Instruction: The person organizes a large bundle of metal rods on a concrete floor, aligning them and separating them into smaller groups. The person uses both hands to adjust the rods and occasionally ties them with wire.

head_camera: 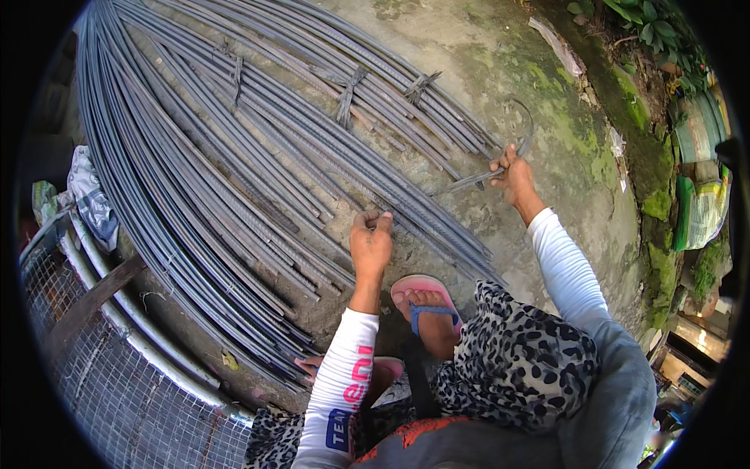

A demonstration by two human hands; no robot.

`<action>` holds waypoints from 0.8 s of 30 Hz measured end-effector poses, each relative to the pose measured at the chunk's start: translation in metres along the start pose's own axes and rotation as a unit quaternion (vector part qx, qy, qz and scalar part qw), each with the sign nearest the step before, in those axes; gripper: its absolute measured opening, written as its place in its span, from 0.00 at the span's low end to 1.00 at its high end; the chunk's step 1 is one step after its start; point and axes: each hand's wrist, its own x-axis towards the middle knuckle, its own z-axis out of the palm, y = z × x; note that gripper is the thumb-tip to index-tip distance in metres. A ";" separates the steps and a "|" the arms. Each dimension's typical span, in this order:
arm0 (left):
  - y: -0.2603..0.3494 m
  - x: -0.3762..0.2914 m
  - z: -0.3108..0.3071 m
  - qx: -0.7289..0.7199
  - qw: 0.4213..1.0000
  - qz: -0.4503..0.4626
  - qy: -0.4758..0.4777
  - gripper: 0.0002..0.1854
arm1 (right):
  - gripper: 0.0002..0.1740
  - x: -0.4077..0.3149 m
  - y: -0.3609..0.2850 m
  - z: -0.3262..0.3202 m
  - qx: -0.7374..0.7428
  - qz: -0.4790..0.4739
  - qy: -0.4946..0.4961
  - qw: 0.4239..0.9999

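My right hand [514, 177] grips a dark flat strip [471, 180], perhaps plastic strapping. One end of it curls up past my fingers; the other stretches left to a bundle of ribbed steel reinforcing bars [404, 202]. At that bundle's left side is my left hand [372, 243], its thumb and fingers curled together. Whether anything is pinched in it I cannot tell. Dark strip ties, one knotted tie [350, 97] and another knotted tie [420, 88], wrap the bars farther right. A larger spread of bars [193, 193] fans out on the left.
My sandalled foot [430, 316] stands on the concrete ground [562, 170] close to the bar ends. Wire mesh [146, 398] and white pipes [158, 363] lie at lower left, with a wooden bar [94, 302] across them. Mossy edging [656, 205] and sacks [700, 214] line the right.
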 end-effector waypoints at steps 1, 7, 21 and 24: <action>-0.009 0.009 -0.003 -0.027 0.997 -0.073 -0.014 0.21 | 0.25 0.002 0.003 0.000 0.019 0.030 0.037 0.999; -0.021 0.011 0.032 0.177 0.976 0.023 0.121 0.35 | 0.28 -0.056 0.043 0.021 -0.331 -0.139 0.035 0.933; -0.029 0.017 0.037 0.087 0.982 0.044 0.162 0.19 | 0.17 -0.120 0.066 0.056 -0.437 -0.325 -0.117 0.830; -0.038 0.019 0.031 0.026 0.987 -0.014 0.155 0.19 | 0.16 -0.121 0.067 0.059 -0.435 -0.339 -0.135 0.823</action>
